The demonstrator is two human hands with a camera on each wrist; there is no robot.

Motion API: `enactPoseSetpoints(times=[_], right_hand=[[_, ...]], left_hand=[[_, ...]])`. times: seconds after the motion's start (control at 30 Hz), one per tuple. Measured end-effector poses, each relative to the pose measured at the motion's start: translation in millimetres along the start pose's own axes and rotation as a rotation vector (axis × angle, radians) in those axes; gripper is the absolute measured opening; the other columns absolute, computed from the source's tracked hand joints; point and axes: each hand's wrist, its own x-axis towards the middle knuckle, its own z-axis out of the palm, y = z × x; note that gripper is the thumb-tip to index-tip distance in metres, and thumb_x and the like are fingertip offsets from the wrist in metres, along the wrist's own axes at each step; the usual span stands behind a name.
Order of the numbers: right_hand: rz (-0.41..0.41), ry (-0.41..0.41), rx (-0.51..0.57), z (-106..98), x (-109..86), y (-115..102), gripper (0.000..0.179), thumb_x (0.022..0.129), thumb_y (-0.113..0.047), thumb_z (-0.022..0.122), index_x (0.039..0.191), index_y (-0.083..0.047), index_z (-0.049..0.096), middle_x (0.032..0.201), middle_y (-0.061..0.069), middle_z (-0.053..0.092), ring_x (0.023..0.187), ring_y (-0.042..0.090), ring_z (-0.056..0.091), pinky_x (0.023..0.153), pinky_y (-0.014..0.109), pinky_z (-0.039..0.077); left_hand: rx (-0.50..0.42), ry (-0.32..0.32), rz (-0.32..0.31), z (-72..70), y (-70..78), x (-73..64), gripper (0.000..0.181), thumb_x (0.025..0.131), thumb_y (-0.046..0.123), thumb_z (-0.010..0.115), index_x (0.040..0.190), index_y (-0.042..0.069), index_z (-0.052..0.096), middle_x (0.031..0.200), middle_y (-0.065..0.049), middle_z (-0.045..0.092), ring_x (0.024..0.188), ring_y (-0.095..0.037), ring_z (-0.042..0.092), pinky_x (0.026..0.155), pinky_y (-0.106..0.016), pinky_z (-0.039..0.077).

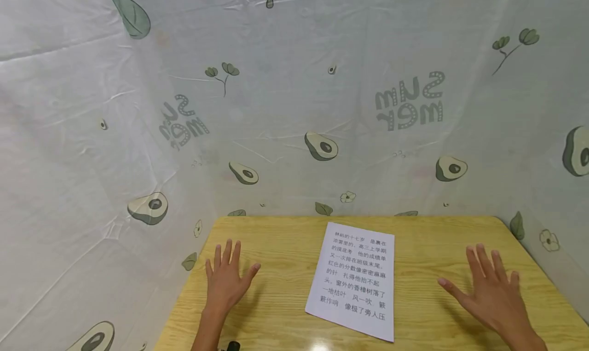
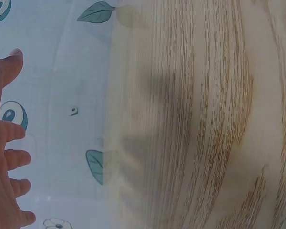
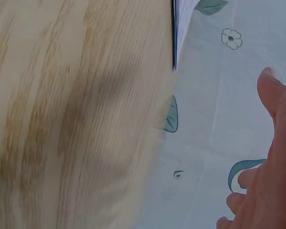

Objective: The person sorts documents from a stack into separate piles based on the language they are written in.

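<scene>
A white sheet of paper printed with lines of Chinese characters lies on the wooden table, slightly turned. To its left, my left hand hovers over the table with fingers spread and nothing held. On the other side of the sheet, my right hand is also raised above the wood, fingers apart and holding nothing. In the left wrist view the left hand shows at the left edge. The right wrist view has the right hand at its right edge and a sliver of the paper at the top.
A pale curtain printed with avocados, leaves and mirrored "summer" lettering surrounds the table at the back and sides. A small black object shows at the bottom edge near the left wrist. Light glares off the table's front.
</scene>
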Motion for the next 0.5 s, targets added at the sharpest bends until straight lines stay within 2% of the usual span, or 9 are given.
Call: enactPoseSetpoints(times=[0.13, 0.33, 0.5], right_hand=[[-0.002, -0.043, 0.044, 3, -0.4, -2, 0.113, 0.1, -0.065, 0.062, 0.168, 0.009, 0.009, 0.173, 0.037, -0.001, 0.16, 0.06, -0.01, 0.107, 0.094, 0.007], [0.018, -0.109, 0.138, 10, -0.8, -9, 0.111, 0.103, -0.061, 0.06, 0.168, 0.006, 0.001, 0.174, 0.035, -0.008, 0.16, 0.058, -0.016, 0.106, 0.092, 0.014], [0.028, -0.13, 0.251, 19, -1.3, -21, 0.109, 0.105, -0.057, 0.061, 0.168, 0.006, -0.003, 0.175, 0.034, -0.008, 0.161, 0.058, -0.011, 0.111, 0.089, 0.016]], left_hand=[[-0.018, 0.02, 0.019, 2.3, 2.9, -0.2, 0.091, 0.1, 0.063, 0.063, 0.167, 0.008, 0.036, 0.176, -0.023, 0.027, 0.162, -0.054, 0.016, 0.121, -0.083, 0.014], [-0.078, -0.027, 0.03, 13.1, 8.9, 0.7, 0.089, 0.103, 0.061, 0.061, 0.169, 0.007, 0.032, 0.177, -0.022, 0.025, 0.163, -0.053, 0.016, 0.122, -0.08, 0.021], [-0.167, -0.02, 0.073, 26.2, 19.0, 2.2, 0.086, 0.104, 0.055, 0.062, 0.167, 0.003, 0.034, 0.174, -0.024, 0.03, 0.161, -0.055, 0.023, 0.121, -0.078, 0.028]])
